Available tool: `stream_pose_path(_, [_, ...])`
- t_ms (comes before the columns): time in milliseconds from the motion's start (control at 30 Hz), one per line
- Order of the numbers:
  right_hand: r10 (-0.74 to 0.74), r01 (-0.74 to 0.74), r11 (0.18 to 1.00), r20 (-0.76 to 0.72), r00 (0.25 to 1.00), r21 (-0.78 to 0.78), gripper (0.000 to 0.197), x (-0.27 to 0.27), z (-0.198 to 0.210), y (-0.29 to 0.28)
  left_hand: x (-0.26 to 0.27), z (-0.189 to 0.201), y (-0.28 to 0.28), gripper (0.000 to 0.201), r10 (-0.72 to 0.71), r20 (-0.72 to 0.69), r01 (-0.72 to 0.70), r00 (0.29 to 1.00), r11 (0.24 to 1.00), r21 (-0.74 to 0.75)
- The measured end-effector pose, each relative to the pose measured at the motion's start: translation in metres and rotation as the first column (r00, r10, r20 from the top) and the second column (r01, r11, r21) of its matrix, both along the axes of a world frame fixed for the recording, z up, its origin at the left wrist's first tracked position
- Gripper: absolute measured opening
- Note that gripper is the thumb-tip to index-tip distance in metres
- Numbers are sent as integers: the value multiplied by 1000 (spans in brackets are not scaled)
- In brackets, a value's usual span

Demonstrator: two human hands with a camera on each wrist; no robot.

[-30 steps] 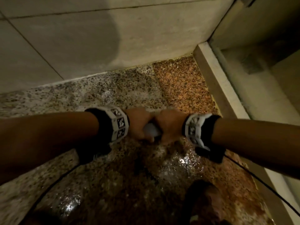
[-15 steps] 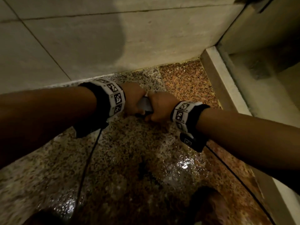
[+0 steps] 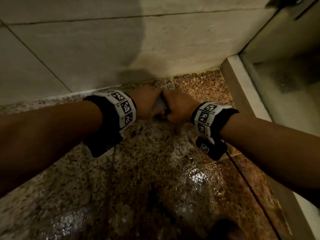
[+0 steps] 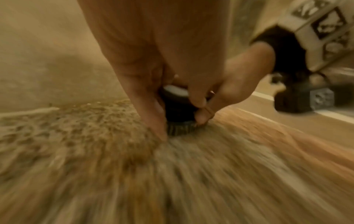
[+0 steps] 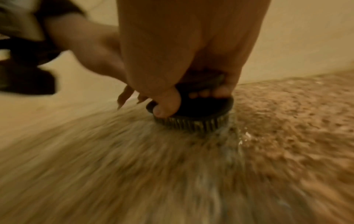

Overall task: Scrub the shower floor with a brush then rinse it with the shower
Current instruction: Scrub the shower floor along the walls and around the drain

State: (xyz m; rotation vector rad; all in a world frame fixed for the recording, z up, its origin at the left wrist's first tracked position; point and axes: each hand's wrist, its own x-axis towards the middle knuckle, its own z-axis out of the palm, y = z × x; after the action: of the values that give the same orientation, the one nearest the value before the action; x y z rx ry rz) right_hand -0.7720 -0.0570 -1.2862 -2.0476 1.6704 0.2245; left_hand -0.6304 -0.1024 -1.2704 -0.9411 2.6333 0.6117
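At the far left, large pale wall tiles (image 3: pixel 72 49) meet the speckled granite shower floor (image 3: pixel 147 153) along a low seam. The left forearm reaches in from that side, wearing a black wristband (image 3: pixel 121 110) with white coded squares and a cord hanging under it. The left hand (image 3: pixel 145 103) curls down around a round black brush (image 5: pixel 193 109); in the left wrist view its thumb (image 4: pixel 151 118) runs down one side of the brush body while a finger hooks over the pale cap on top. The brush stands upright with its short bristles (image 5: pixel 191 124) pressed flat on the floor, close to the base of the wall. Just to the right, the right hand (image 3: pixel 178 106) clamps the same brush from the other side, knuckles touching the left hand; in the right wrist view its thumb (image 5: pixel 166 104) presses on the near edge of the disc and its fingertips wrap the far edge. Both wrist views are streaked with motion blur across the floor. The right wrist carries a matching band (image 3: pixel 207 116). Nearer the viewer the floor is wet and glistening (image 3: pixel 199 179). At the far right a pale raised kerb (image 3: pixel 242 94) borders the floor, with a glass panel (image 3: pixel 285 75) above it.
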Motion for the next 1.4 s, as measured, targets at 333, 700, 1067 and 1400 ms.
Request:
stream_pose_path(333, [132,-124,988,-86,988,92,50,14,3,28,28,-7,17,29,31,-29,-22,999,959,281])
stream_pose_path(700, [-109,109,994,17,994,-9,68,19,-1,-1,32,-17,-10,69,150,-70,-144,986,985,92])
stream_pose_path(1067, [-178,178,984,5,984,-19,44,41,-10,-20,33,9,-18,69,138,-63,-140,988,990,-31])
stream_pose_path(1400, [299,-298,949,1,954,101,25,101,12,20,62,34,3,36,-1,323,-33,946,995,98])
